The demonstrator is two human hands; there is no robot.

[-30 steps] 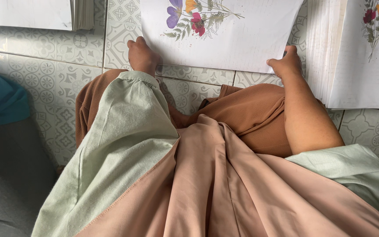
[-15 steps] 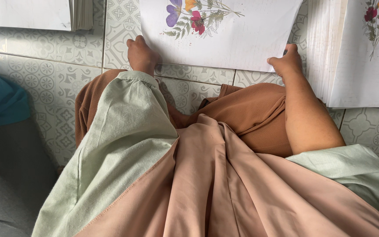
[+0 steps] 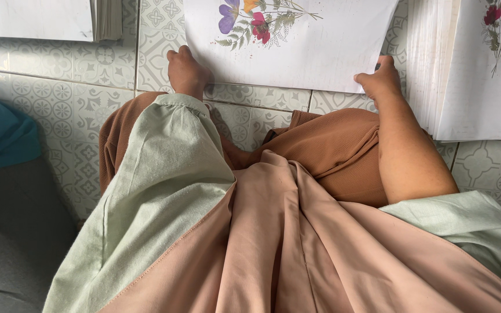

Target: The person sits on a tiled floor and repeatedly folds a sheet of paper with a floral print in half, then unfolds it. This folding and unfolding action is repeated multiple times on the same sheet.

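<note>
- Person's sitting on a patterned tile floor (image 3: 76, 110), camera looking straight down over their lap.
- Left hand (image 3: 185, 71) has its grip closed on the near-left edge of a white sheet (image 3: 320, 52) with pressed flowers (image 3: 250, 20) on it (purple, red, orange, some green sprigs).
- Right hand (image 3: 381, 81) is clenched on the near-right corner of the same sheet, thumb on top.
- The sheet sits at the far middle of the scene, flat or close to it over the tiles; can't tell if it's lifted off.
- Just right of it there's a thick stack of white sheets (image 3: 430, 69), the top one has pressed flowers too.
- Far left: another pile of white paper (image 3: 36, 17).
- Pale green sleeves, brown and pinkish cloth over the lap.
- Teal and grey fabric (image 3: 1, 139) at the left edge.
</note>
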